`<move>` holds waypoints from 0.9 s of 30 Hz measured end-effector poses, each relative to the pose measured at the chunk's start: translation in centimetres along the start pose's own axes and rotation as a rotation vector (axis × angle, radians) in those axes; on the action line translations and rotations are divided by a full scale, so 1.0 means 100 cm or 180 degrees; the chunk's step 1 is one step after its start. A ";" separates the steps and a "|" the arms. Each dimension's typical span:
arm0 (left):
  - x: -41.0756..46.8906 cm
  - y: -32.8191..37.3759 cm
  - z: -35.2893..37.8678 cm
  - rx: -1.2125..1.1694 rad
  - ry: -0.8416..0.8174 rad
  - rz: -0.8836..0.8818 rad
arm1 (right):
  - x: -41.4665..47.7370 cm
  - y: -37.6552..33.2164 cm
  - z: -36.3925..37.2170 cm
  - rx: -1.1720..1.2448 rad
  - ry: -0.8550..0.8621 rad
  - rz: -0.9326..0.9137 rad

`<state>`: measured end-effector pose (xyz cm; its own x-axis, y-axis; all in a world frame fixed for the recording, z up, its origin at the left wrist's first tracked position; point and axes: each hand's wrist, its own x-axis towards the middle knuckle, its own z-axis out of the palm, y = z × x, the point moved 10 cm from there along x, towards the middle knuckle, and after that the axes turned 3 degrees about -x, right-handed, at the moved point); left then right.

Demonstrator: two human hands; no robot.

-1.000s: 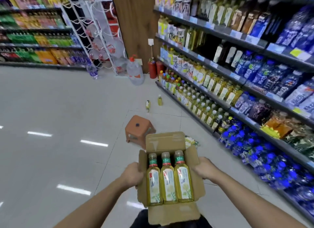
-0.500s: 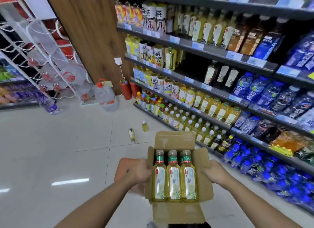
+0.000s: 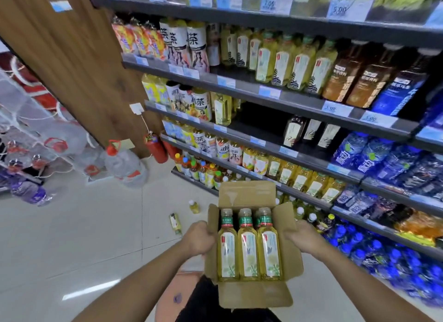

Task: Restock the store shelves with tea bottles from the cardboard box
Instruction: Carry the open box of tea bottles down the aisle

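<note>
- Two hands carry the load. The left hand [image 3: 200,237] grips the left side of the cardboard box [image 3: 249,194], its fingers [image 3: 209,235] curled against the side flap. The right hand [image 3: 303,240] holds the right side, its fingers mostly hidden behind that flap.
- The box is held in the air in front of the body. Its top is open, its flaps are splayed, and it is tilted so the caps point toward the shelves [image 3: 287,96].
- Three tea bottles [image 3: 249,254] lie in it side by side, touching each other. Another cap seems to peep out behind them, but I cannot tell whether there are more underneath.
- The bottles are full of liquid, so the box is probably heavy for its size. The cardboard looks soft, and the flaps would fold under any pull. The walls or the underside are the safer hold.
- Freeing one hand likely means sliding the other under the bottom first, or setting the box down.
- Each bottle looks stiff but smooth and label-wrapped, so probably slippery. The neck just below the cap is the exposed place to pinch, and the waist is better once the bottle is lifted clear.
- On the shelves to the right, a dark gap [image 3: 259,115] beside a lone yellow bottle [image 3: 223,108] looks like the likeliest slot.
- Two small bottles [image 3: 176,222] are on the floor [image 3: 72,225], and an orange stool [image 3: 177,295] sits below the arms.
</note>
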<state>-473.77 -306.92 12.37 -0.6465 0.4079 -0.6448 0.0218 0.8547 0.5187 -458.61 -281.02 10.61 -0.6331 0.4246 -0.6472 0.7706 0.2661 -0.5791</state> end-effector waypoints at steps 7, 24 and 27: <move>0.092 0.040 -0.025 0.0257 -0.0212 0.0140 | 0.048 -0.020 -0.023 -0.0086 0.0274 0.0124; 0.331 0.044 -0.041 0.1682 -0.0781 0.0704 | 0.177 0.008 0.066 0.0719 0.0583 0.1577; 0.338 0.032 -0.039 0.1652 -0.0765 0.0594 | 0.193 0.005 0.079 0.0745 0.0659 0.1548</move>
<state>-498.53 -291.66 -5.53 -0.4068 0.5755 -0.7095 0.5268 0.7822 0.3325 -471.03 -279.54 -6.01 -0.1643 0.6169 -0.7697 0.9176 -0.1907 -0.3487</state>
